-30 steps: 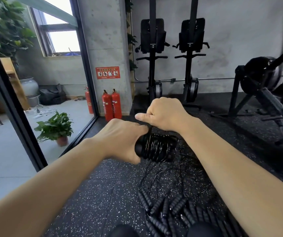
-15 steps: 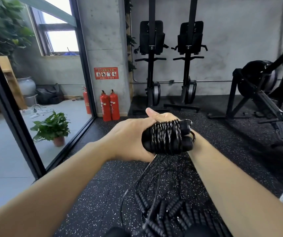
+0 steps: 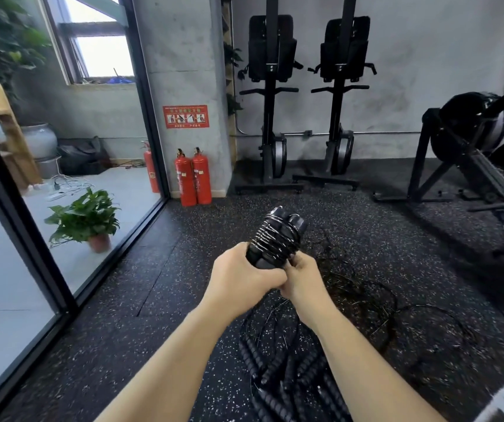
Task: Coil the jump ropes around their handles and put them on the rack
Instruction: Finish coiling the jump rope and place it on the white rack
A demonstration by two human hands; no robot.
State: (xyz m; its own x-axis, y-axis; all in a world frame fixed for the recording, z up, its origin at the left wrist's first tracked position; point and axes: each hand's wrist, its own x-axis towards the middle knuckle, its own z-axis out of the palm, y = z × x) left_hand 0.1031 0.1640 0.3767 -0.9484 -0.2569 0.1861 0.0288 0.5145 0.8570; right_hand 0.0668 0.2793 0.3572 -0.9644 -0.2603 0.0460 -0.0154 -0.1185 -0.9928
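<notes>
A small pot [image 3: 100, 242] stands behind the glass [image 3: 16, 269] at the left and holds a leafy plant [image 3: 84, 216]. Farther back on that side sits a round grey jar [image 3: 39, 140]; what is in it cannot be seen.

The bundle [image 3: 275, 239] is two black handles side by side with thin rope wound tightly round them in many turns. It is in the air at the middle of the view, in front of the person and above the speckled floor [image 3: 153, 330]. Its long axis runs up and away from the person, leaning a little to the right. The two free handle ends point toward the back wall [image 3: 412, 71], and the near end sits down in the hands. The windings run across the axis.

The left hand [image 3: 244, 277] has its grip closed round the near end of the bundle, fingers wrapped on from the left. The right hand [image 3: 301, 280] meets it from the right with a narrow grip, its fingers curled on the lowest turns of rope; whether it pinches a loose end cannot be told. The two hands touch each other.

Below the forearms a heap of ropes [image 3: 290, 370] lies on the floor, with ribbed black handles at the near side and thin cords looping out to the right. Two red extinguishers [image 3: 194, 178] stand against the pillar [image 3: 180, 56] beyond.
</notes>
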